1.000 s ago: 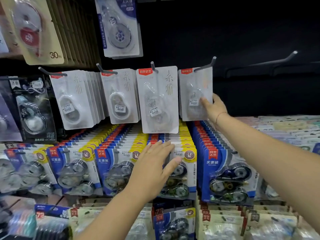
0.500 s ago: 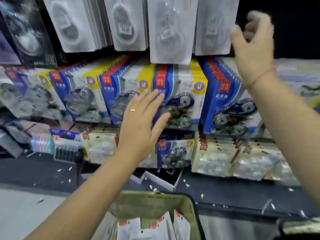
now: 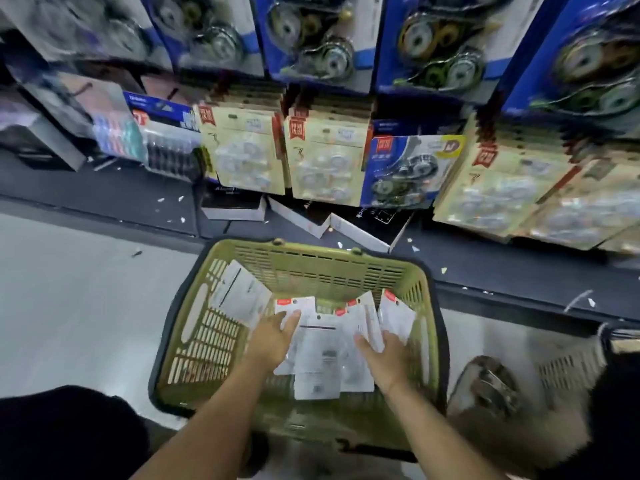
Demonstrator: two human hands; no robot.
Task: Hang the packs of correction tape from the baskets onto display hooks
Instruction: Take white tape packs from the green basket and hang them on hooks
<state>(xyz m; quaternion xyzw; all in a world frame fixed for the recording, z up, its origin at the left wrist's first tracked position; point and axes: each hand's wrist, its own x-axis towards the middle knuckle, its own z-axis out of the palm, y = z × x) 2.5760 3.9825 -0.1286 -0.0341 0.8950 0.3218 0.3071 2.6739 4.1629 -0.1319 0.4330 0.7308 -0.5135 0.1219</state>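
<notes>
Down near the person's knees, both bare forearms reach into a green basket (image 3: 311,252) standing on the pale floor (image 3: 69,289). The left hand (image 3: 273,336) lies with fingers straight and flat on the white packs of correction tape (image 3: 318,365) heaped inside. The right hand (image 3: 384,355) rests beside it, fingers likewise stretched over the packs, and neither pinches anything. A second basket (image 3: 571,368) sits just to the right. Beyond, cream packs (image 3: 322,161) and blue packs (image 3: 311,36) hang in rows on the display.
</notes>
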